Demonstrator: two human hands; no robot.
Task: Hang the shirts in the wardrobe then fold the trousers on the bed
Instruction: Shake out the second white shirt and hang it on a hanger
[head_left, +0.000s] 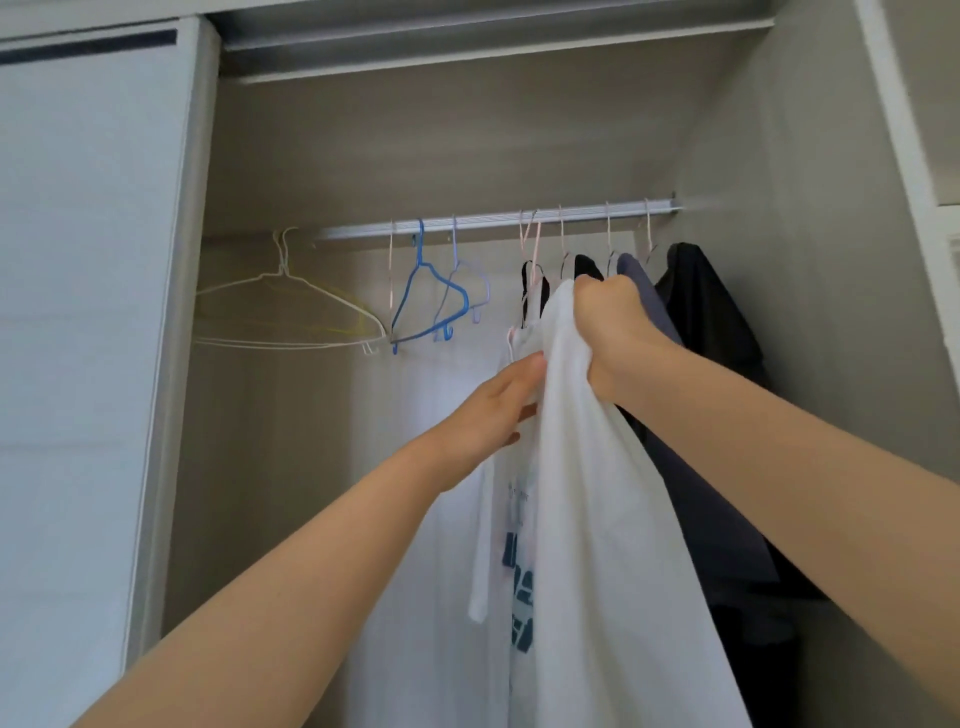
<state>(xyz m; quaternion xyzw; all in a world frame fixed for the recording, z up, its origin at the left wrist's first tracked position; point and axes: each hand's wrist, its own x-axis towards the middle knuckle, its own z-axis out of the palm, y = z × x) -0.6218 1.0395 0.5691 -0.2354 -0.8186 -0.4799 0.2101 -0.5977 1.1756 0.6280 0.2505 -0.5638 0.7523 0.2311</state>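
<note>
Your right hand (610, 322) is fisted tight round the bunched top of a plain white shirt (597, 519), holding it up just under the silver hanging rail (493, 218) inside the open grey wardrobe (779, 260). Your left hand (493, 415) reaches into the folds just below, fingers stretched toward the cloth. The tips are buried, so I cannot tell whether it pinches anything. Beside it hangs white cloth with a dark blue print (519, 561); whether that is the same garment or another is hard to call.

Off to the right, a slate-blue shirt (644, 291) and a black shirt (711, 322) hang from the rail on pale hangers, and those look done. Spares wait on the left: a blue plastic hanger (423, 291) and a cluster of white wire hangers (280, 306).

My read is that you're partway through the hanging stage. Several shirts are up, and this white one is not yet settled on the rail. The trousers and the bed are out of view, so I'd judge the folding is all to come.
</note>
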